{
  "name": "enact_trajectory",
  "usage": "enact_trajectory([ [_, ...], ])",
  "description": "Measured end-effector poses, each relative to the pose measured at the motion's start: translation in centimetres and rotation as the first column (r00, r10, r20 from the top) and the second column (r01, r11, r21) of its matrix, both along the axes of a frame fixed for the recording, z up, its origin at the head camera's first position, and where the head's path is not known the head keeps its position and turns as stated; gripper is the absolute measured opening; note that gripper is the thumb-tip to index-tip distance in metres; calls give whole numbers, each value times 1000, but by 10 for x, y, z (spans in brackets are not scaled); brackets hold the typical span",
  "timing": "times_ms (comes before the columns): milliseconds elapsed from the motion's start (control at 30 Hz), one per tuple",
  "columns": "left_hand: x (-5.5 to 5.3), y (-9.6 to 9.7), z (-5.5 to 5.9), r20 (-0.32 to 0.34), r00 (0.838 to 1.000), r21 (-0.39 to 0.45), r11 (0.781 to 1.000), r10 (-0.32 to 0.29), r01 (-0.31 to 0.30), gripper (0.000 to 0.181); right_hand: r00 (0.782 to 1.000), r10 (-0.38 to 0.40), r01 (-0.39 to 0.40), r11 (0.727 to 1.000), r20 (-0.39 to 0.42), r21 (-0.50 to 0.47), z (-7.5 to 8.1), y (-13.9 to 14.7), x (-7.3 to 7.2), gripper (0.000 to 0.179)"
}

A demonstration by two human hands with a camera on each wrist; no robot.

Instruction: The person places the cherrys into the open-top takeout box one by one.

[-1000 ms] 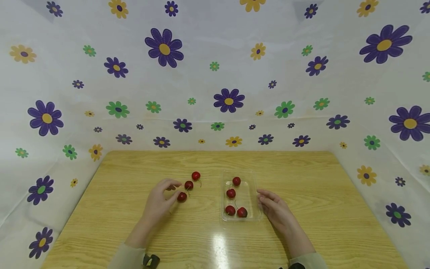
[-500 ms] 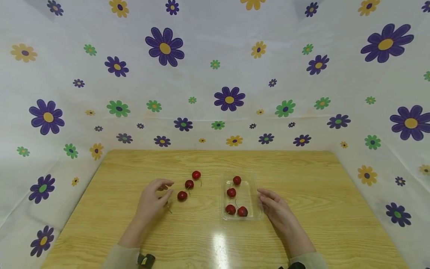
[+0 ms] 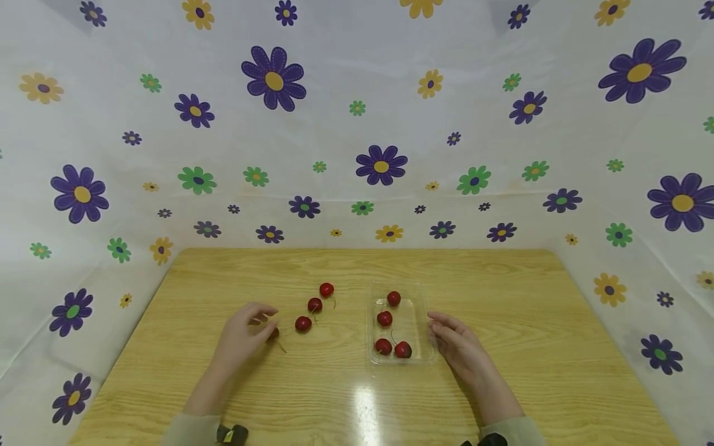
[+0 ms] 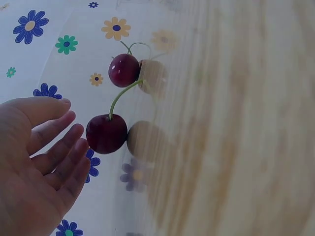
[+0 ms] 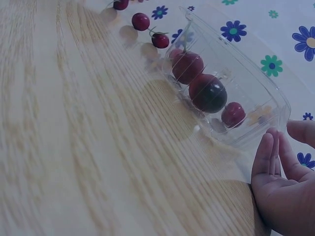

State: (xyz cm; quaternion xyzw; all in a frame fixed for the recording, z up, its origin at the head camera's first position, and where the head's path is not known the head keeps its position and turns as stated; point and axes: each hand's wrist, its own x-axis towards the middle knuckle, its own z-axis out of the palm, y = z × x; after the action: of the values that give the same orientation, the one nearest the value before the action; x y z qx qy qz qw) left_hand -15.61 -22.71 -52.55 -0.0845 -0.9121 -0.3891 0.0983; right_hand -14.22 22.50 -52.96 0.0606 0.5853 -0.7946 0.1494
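Note:
My left hand (image 3: 240,337) is beside a dark red cherry (image 3: 273,334) with a stem, partly hidden by the fingers in the head view. In the left wrist view that cherry (image 4: 107,133) stands on the wood just off the relaxed fingertips, its stem arching up. Three more cherries (image 3: 304,324) lie in a slanting row to the right of this hand. My right hand (image 3: 460,347) holds the right side of a clear plastic container (image 3: 426,356), thumb and fingers at its rim in the right wrist view. Several cherries (image 3: 384,319) lie inside the container.
The wooden table (image 3: 357,266) is backed and flanked by a white flower-patterned cloth (image 3: 312,136). A bright glare spot (image 3: 365,409) shows on the wood near the front. Dark bands (image 3: 232,435) sit at the wrists.
My left hand has drawn away to the left from the row of three cherries. Another cherry has come into view beside its fingers. The right hand and container stay put.

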Motion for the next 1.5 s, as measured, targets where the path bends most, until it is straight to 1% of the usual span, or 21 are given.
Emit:
enact_trajectory([
  [167,1,-5,-1,103,995,16,1000,14,-16,21,1000,-5,5,1000,18,0,0,-1,-1,26],
  [267,1,-9,-3,172,985,35,999,14,-20,21,1000,-6,6,1000,29,5,-1,0,-1,27],
  [400,1,-13,-8,246,969,66,997,11,-28,23,999,-12,12,1000,33,17,-1,0,0,26],
  [600,1,-16,-11,321,947,100,995,-11,-22,27,999,-19,19,1000,36,8,-1,0,0,26],
  [800,3,-19,-10,389,920,112,994,-45,1,39,1000,-19,19,1000,25,-6,-2,0,0,29],
  [900,3,-20,-8,403,912,128,991,-77,27,44,1000,-15,15,1000,20,-12,-3,0,1,29],
  [1033,3,-22,-6,419,903,146,989,-93,35,48,1000,-7,7,1000,15,-9,-3,0,1,28],
  [1267,4,-21,-2,446,890,187,982,-99,15,50,1000,-8,8,1000,20,3,-2,0,0,28],
  [1333,3,-21,-2,446,889,190,982,-101,16,50,1000,-12,12,1000,23,4,-2,0,0,27],
  [1500,2,-22,-4,429,897,177,984,-104,30,45,999,-18,18,1000,28,4,-2,0,-1,27],
])
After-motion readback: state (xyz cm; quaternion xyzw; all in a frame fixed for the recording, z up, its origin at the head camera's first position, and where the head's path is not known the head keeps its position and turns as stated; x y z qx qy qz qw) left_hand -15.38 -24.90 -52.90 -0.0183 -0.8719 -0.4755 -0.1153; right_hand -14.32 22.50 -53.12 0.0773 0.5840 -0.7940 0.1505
